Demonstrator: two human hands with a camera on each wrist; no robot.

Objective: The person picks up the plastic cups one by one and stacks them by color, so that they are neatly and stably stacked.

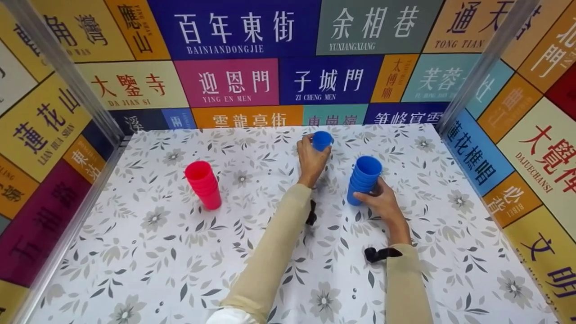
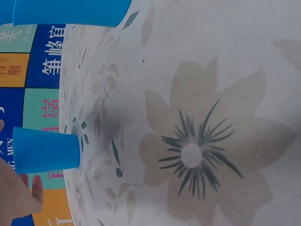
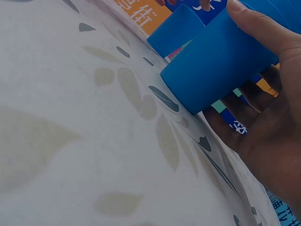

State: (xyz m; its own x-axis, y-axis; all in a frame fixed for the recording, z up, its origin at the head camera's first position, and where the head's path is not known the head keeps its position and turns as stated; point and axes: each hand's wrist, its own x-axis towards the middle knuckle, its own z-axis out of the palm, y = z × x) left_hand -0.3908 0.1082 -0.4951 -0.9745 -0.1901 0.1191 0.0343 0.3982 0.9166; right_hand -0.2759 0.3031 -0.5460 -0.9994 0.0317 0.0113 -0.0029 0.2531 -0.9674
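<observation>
Near the back of the table, my left hand (image 1: 311,158) grips a single blue cup (image 1: 322,141) with fingers and thumb near its rim. That cup (image 2: 49,151) appears alone at the left of the left wrist view, beside the left hand (image 2: 16,197). My right hand (image 1: 382,201) holds a stack of nested blue cups (image 1: 361,182) low down, from its right side. In the right wrist view the thumb of the right hand (image 3: 275,122) lies across the stack's lowest cup (image 3: 221,63), its fingers around the far side.
A stack of nested red cups (image 1: 205,186) stands at the left on the floral-patterned tablecloth (image 1: 157,252). Panels with Chinese lettering (image 1: 234,27) rise along the table's back and both sides. Black straps (image 1: 382,254) sit at the wrists.
</observation>
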